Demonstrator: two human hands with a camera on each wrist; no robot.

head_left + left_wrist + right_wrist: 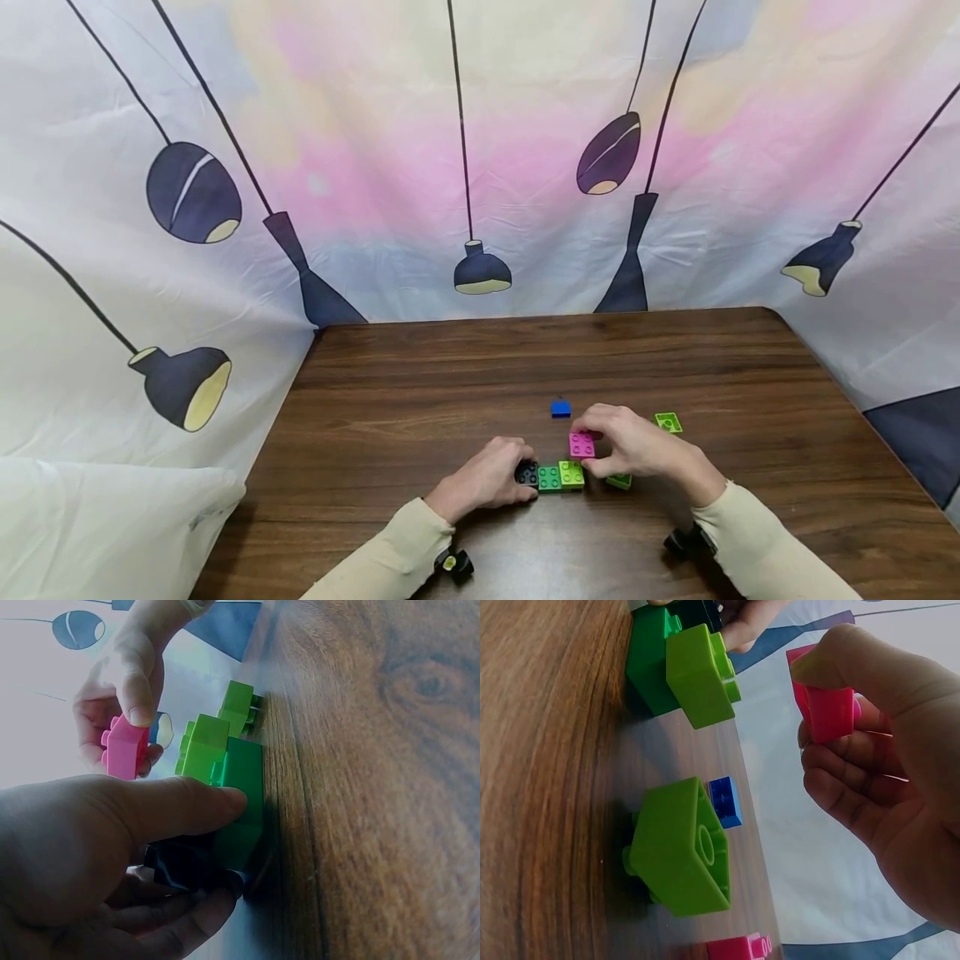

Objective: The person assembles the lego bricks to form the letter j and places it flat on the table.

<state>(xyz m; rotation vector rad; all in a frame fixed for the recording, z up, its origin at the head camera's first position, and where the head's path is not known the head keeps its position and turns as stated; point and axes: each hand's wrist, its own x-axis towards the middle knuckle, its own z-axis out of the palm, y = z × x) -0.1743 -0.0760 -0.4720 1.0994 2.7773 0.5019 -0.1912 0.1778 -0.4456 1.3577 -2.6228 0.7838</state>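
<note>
My left hand grips a black brick at the left end of a joined row, its thumb lying along the green brick in the left wrist view. At the row's right end, a lime brick sits a step higher than the green one and overhangs it. Above and right of that end, my right hand pinches a pink brick between thumb and fingers. The pink brick is held up off the table, studs upward, apart from the row in both wrist views.
Near my right hand, a loose lime-green brick lies with its hollow underside showing. Another upturned lime brick is farther right, and a blue brick lies behind the row. A second pink brick shows low in the right wrist view.
</note>
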